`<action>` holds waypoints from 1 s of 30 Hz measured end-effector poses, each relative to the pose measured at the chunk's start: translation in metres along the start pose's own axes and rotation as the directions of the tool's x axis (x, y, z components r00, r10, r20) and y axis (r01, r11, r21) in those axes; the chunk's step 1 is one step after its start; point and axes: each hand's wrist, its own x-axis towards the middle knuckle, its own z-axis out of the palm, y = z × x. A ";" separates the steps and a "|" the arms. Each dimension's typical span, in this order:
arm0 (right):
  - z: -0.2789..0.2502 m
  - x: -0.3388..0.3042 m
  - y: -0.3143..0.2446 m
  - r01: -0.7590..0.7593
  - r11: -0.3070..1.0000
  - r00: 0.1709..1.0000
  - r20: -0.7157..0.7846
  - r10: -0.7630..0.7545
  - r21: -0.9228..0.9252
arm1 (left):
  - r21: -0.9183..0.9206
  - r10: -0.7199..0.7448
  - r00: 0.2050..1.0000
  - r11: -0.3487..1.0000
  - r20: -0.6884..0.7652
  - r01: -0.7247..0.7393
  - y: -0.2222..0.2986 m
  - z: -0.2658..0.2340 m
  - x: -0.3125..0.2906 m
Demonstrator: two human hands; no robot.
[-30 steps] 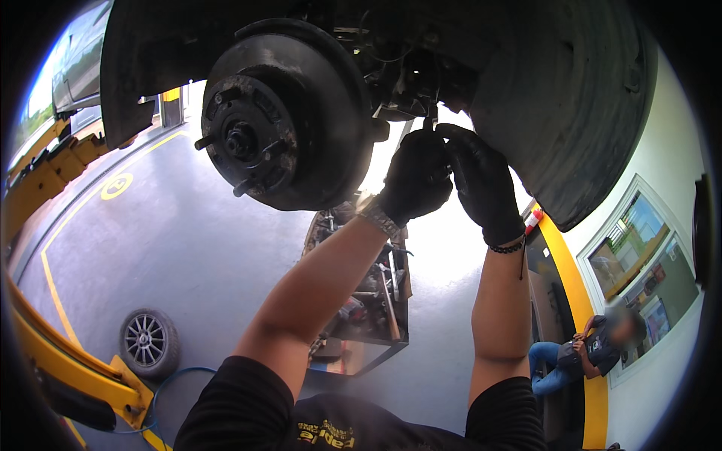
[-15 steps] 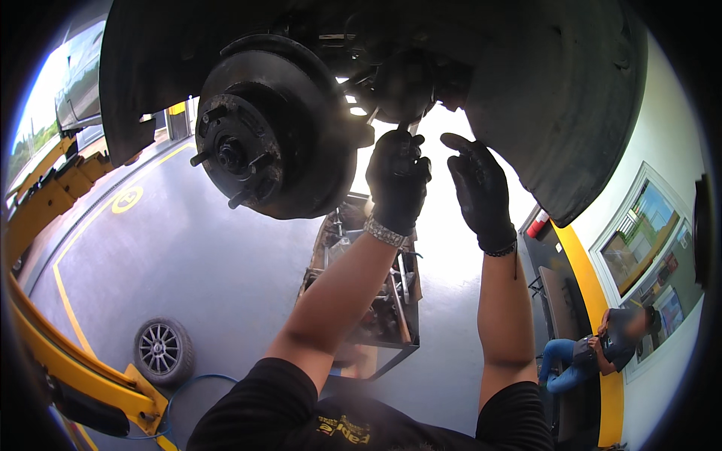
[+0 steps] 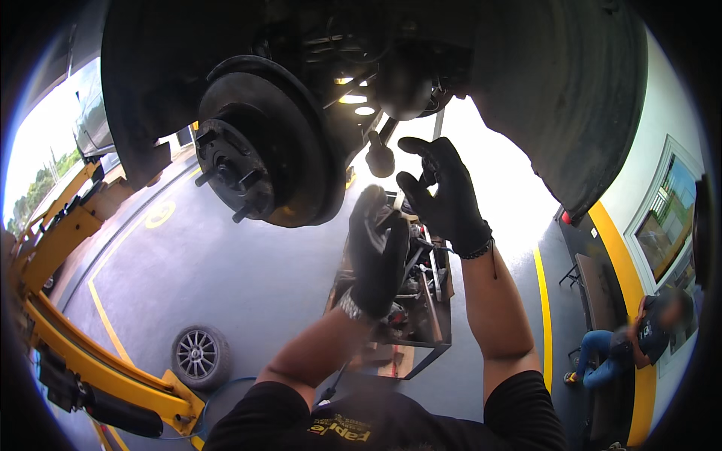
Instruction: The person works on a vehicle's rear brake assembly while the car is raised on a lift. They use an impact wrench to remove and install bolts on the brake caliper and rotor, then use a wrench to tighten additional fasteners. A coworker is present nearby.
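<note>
Dark and dusty, a brake disc with a studded hub (image 3: 233,180) hangs at upper left beneath the raised vehicle. To its right a rod with a rounded, knob-like end (image 3: 380,156) juts down from the underside. My left hand (image 3: 376,252), in a black glove, is below that rounded end and apart from it, thumb and fingers parted, with nothing visible in it. My right hand (image 3: 447,197), also in a black glove, is raised just right of the rounded end. Its thumb and curved forefinger stand apart; I see nothing held, though the palm is partly hidden.
Behind my hands stands a tool cart (image 3: 432,301) full of loose tools. A wheel (image 3: 201,356) lies on the grey floor near a yellow lift arm (image 3: 113,346). The dark wheel-arch liner (image 3: 560,105) curves down at right. A person (image 3: 639,334) sits by the right wall.
Both hands have come away from the rod under the vehicle. The left dropped lower, baring the rounded end; the right moved left. The view has shifted slightly.
</note>
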 end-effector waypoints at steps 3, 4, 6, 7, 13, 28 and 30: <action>0.024 -0.009 0.008 0.078 0.995 0.991 -0.108 -0.084 -0.062 | 0.398 0.640 0.618 0.475 0.456 -0.785 0.064 -0.098 0.004; 0.034 -0.006 0.010 0.082 0.995 0.985 -0.148 -0.089 -0.050 | 0.456 0.736 0.466 0.240 0.490 -0.857 0.078 -0.117 0.022; 0.056 0.000 0.012 0.079 0.996 0.967 -0.239 -0.084 -0.029 | 0.735 0.752 0.502 0.035 0.426 -0.677 0.099 -0.145 0.075; 0.067 0.003 0.011 -0.042 0.999 0.962 -0.270 0.043 0.011 | 0.695 0.648 0.507 -0.050 0.569 -0.717 0.100 -0.147 0.104; 0.087 0.018 0.009 -0.263 0.548 0.939 0.080 0.335 0.794 | 0.550 0.505 0.405 -0.178 0.763 -0.816 0.107 -0.129 0.162; 0.094 0.016 0.029 -0.124 0.603 0.967 -0.040 0.251 0.788 | 0.693 0.358 0.594 -0.368 0.721 -0.620 0.114 -0.107 0.165; 0.094 0.017 0.028 -0.081 0.684 0.968 -0.106 0.228 0.724 | 0.619 0.342 0.519 -0.493 0.784 -0.611 0.115 -0.107 0.166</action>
